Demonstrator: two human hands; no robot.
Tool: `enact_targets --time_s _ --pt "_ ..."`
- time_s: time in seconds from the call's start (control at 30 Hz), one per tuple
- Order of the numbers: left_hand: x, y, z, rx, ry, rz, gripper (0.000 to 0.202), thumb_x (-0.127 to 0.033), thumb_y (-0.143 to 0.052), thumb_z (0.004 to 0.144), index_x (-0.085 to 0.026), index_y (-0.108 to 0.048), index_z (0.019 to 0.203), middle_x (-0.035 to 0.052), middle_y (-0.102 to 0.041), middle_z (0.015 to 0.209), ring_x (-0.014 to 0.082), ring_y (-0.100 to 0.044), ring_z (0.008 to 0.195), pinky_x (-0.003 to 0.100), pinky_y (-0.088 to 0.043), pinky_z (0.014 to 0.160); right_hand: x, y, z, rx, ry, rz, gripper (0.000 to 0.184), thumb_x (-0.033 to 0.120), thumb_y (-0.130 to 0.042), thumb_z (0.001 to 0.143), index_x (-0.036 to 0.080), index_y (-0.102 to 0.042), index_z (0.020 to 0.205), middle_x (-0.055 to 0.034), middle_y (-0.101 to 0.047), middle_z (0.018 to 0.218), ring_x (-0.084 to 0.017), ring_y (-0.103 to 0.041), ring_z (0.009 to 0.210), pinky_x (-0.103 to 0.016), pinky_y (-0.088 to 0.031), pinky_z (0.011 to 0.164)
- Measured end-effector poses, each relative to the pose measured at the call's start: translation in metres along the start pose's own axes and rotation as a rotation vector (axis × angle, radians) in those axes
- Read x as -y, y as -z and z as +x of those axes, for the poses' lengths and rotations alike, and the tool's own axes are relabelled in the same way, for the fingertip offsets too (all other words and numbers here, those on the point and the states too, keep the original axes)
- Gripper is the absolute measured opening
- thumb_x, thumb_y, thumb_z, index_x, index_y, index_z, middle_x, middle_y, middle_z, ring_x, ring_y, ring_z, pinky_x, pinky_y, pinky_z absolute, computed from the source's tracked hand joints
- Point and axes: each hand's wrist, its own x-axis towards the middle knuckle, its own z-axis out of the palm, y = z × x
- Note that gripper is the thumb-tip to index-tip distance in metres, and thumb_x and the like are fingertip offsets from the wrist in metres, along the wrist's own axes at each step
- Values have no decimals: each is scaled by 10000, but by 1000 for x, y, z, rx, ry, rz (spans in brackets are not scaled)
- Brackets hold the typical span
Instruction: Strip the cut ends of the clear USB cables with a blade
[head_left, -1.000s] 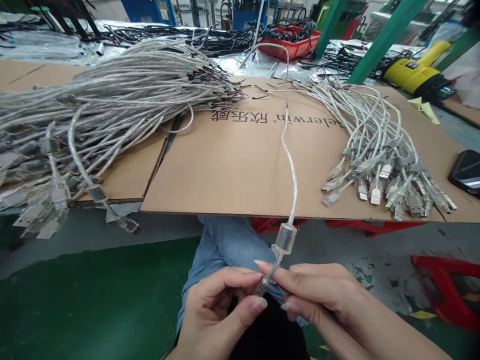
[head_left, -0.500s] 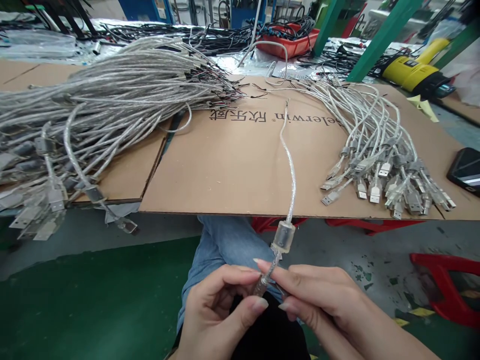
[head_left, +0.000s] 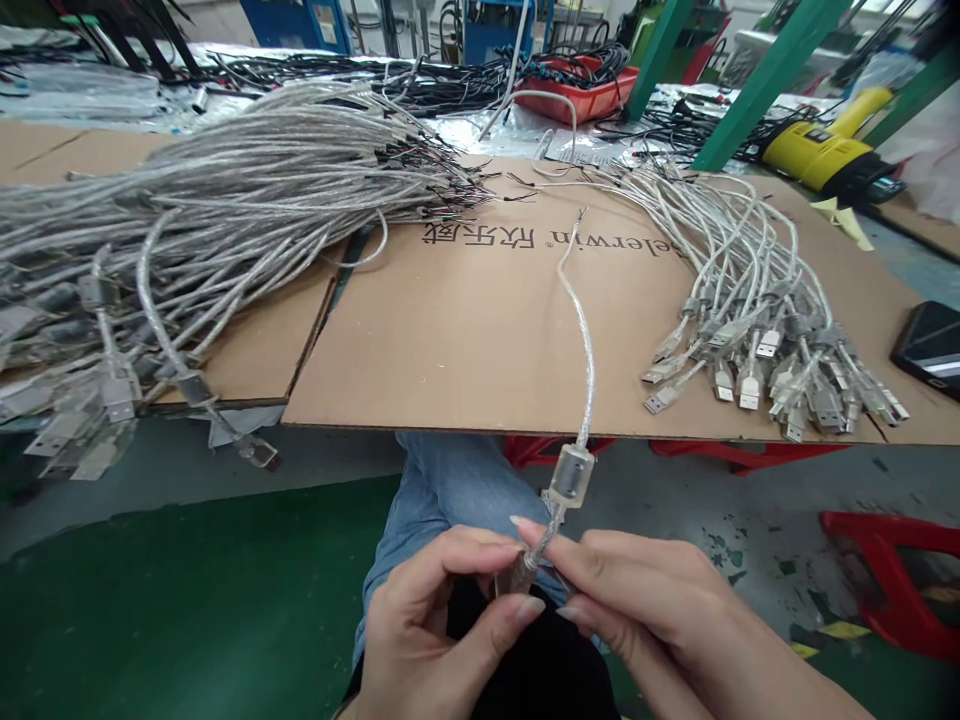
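Note:
A clear-jacketed USB cable (head_left: 583, 345) runs from the cardboard over its front edge toward me, its bare wire ends on the board. Its ferrite bead (head_left: 571, 476) hangs just past that edge. Over my lap, my left hand (head_left: 457, 610) pinches the cable's plug end between thumb and fingers. My right hand (head_left: 645, 595) is closed at the same end, its index fingertip against the cable just above the plug. A thin edge shows between the right fingers; I cannot make out what it belongs to. The plug's tip is hidden.
A large bundle of similar cables (head_left: 247, 190) lies at left, some plugs overhanging the edge. A smaller cable pile (head_left: 750, 270) is at right, near a black phone (head_left: 930, 345). Behind are a yellow heat gun (head_left: 821, 155), green posts (head_left: 772, 80) and a red tray (head_left: 592, 98).
The plug end has turned slightly between my fingers, showing more of its body. Both hands stay in nearly the same place; the view has shifted a little.

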Motion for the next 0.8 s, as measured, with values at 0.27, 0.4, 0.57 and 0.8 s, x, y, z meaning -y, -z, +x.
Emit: enact_targets --time_s 0.27,0.4,0.57,0.8 --pt "2 0 0 -15 -23 32 264 -40 -761 656 -256 -740 807 0 -736 733 148 -662 650 209 -553 617 -1 -2 0 -21 -14 -13 305 88 -412 881 196 -653 1033 -54 -691 727 -178 -647 595 -244 -523 519" --pt "2 0 1 -9 -120 62 284 -25 -757 648 -254 -738 814 -11 -738 717 149 -680 666 200 -563 634 -1 -3 -1 -12 6 -49 353 76 -397 876 170 -628 1125 -74 -688 770 -181 -644 596 -249 -519 521" --pt "2 3 -1 6 -116 89 307 -3 -749 655 -257 -736 827 -15 -742 737 148 -683 691 204 -562 650 -1 -2 2 4 -20 -33 304 82 -405 873 161 -660 1019 -43 -636 691 -165 -598 557 -238 -498 516" --pt "2 3 2 -9 -98 56 323 -9 -750 649 -284 -740 820 -34 -733 725 126 -662 656 181 -550 632 -1 -7 6 -51 -40 73 276 138 -412 910 197 -681 890 -15 -626 626 -151 -574 538 -238 -507 541"
